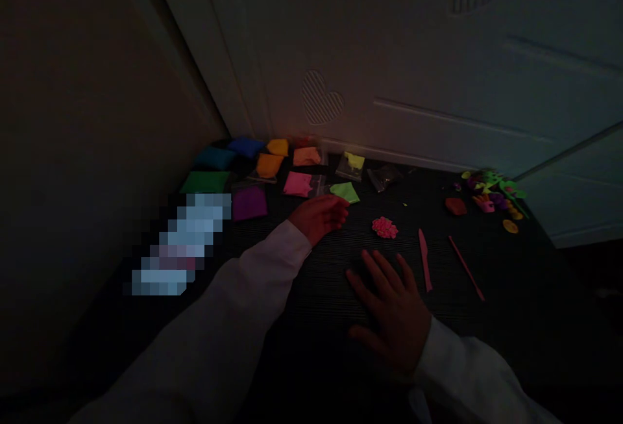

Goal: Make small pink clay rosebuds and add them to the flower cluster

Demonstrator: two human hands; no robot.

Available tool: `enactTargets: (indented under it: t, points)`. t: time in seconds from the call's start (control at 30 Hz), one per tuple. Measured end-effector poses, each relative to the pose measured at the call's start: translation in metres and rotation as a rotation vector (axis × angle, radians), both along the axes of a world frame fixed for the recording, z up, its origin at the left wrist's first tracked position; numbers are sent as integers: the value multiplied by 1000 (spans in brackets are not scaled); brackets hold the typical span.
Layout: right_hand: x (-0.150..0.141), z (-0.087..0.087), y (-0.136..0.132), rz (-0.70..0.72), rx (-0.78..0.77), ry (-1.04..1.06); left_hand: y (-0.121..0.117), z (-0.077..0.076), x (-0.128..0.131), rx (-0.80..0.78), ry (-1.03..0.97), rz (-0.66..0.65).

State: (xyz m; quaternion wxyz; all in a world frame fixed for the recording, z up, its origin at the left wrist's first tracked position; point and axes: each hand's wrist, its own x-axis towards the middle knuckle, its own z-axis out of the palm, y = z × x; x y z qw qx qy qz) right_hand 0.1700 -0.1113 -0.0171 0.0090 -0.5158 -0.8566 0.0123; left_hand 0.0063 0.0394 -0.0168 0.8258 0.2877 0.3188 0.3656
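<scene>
My left hand [322,217] rests at the middle of the dark table, its fingers loosely curved and nothing visible in them. Its fingertips are right by a light green clay packet [345,193]; I cannot tell if they touch it. Lower and to the right, my right hand [392,310] is open, fingers spread over the tabletop. Just beyond its fingertips lies a pink flower-like clay piece [385,228] with a bumpy, petalled surface. To the right of it are a pink plastic knife [424,260] and a thin pink stick tool [466,268].
Packets of coloured clay, including purple [250,204], green [206,182] and pink [297,184], line the back left. A bright blurred-out screen [189,242] lies left. A reddish-brown lump [455,206] and colourful clay pieces [496,193] sit back right. White panelling [418,73] stands behind.
</scene>
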Motion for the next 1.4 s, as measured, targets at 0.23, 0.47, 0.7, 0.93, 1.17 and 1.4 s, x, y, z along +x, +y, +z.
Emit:
enactTargets:
  t: [0.23, 0.47, 0.7, 0.93, 1.17, 1.4]
  points:
    - [0, 2, -1, -1, -41, 2, 1, 0, 0, 0, 3, -4]
    - [0, 3, 2, -71, -16, 2, 0, 0, 0, 1, 8, 0]
    - [-1, 3, 2, -127, 11, 1, 0, 0, 0, 3, 8, -4]
    - [-1, 2, 3, -142, 21, 3, 1, -1, 1, 7, 5, -7]
    - [-2, 3, 3, -85, 6, 11, 1, -2, 0, 11, 5, -5]
    - [-6, 2, 1, -34, -17, 1, 0, -2, 1, 17, -2, -14]
